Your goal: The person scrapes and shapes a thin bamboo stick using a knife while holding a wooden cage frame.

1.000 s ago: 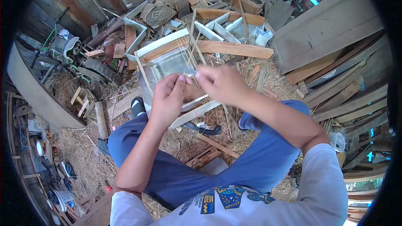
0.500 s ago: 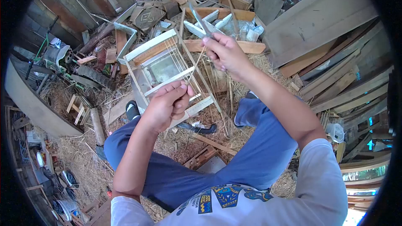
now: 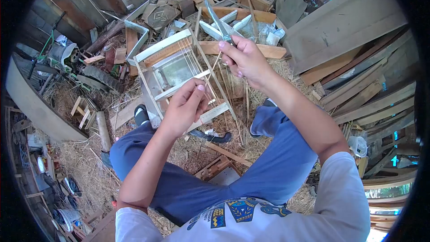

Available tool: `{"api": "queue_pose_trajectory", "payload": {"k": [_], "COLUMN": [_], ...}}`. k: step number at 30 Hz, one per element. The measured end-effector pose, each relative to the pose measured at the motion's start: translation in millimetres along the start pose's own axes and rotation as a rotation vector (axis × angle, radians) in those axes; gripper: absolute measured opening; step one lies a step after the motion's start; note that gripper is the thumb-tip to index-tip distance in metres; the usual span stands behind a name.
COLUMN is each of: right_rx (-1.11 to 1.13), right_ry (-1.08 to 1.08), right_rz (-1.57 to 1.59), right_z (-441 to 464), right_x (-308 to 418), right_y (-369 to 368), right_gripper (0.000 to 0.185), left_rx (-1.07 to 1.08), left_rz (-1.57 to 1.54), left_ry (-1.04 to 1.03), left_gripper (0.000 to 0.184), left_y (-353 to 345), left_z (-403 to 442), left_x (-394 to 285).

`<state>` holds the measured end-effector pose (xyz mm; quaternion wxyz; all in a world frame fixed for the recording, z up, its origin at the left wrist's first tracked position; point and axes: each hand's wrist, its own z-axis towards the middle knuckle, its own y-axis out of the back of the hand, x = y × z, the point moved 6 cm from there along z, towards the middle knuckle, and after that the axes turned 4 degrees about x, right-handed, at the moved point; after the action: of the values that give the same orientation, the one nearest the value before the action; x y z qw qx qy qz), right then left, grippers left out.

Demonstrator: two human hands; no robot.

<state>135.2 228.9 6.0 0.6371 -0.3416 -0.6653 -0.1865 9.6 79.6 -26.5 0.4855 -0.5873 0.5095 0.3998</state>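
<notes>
My right hand [image 3: 245, 62] is closed around a knife [image 3: 216, 19], its blade pointing up and away from me. A thin, pale strip [image 3: 215, 65] of what looks like bamboo or rattan runs from under that hand down to my left hand [image 3: 187, 104]. The left fingers pinch the strip's lower part; its exact end is hidden by them. Beyond and below my hands stands a light wooden frame [image 3: 163, 45] with crossbars and several thin strands stretched lengthwise along its right side. My left hand overlaps its lower crossbar in view; contact I cannot tell.
Straw [image 3: 188, 154] covers the ground around my legs. A wooden block or box [image 3: 214, 166] lies between my knees. Scrap boards [image 3: 264, 50] are heaped behind the frame, and a large plank [image 3: 345, 27] leans at the right. A wheeled machine [image 3: 65, 56] stands at the left.
My left hand has risen slightly along the strip, closer to my right hand. The knife blade has turned a little more upright. Both hands keep their hold.
</notes>
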Motion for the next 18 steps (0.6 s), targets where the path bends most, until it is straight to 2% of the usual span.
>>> {"api": "queue_pose_trajectory", "payload": {"k": [4,6,8,11,12,14,18], "right_rx": [-0.058,-0.163,-0.167,-0.191,-0.186,-0.228,-0.241], "right_ry": [-0.002,0.109,0.128,0.264,0.263,0.272,0.3], "right_rz": [-0.049,-0.15,-0.145,-0.459,-0.46,-0.742,-0.793], "right_z": [-2,0,0,0,-1,-7,-4], "right_x": [6,11,12,15,16,22,15], "right_y": [1,16,21,26,22,15,16], "right_gripper": [0.025,0.028,0.031,0.032,0.032,0.032,0.031], "left_rx": [-0.087,-0.131,-0.159,-0.149,-0.144,-0.141,-0.16], "left_rz": [0.026,0.046,0.044,0.115,0.118,0.117,0.176], "left_ry": [-0.025,-0.056,-0.08,-0.146,-0.137,-0.13,-0.177], "left_gripper": [0.02,0.021,0.022,0.024,0.023,0.023,0.019], "left_y": [10,12,14,16,17,17,20], "left_z": [0,-1,-1,-1,-2,-2,-3], "left_x": [1,-1,-1,-3,-4,-3,-7]}}
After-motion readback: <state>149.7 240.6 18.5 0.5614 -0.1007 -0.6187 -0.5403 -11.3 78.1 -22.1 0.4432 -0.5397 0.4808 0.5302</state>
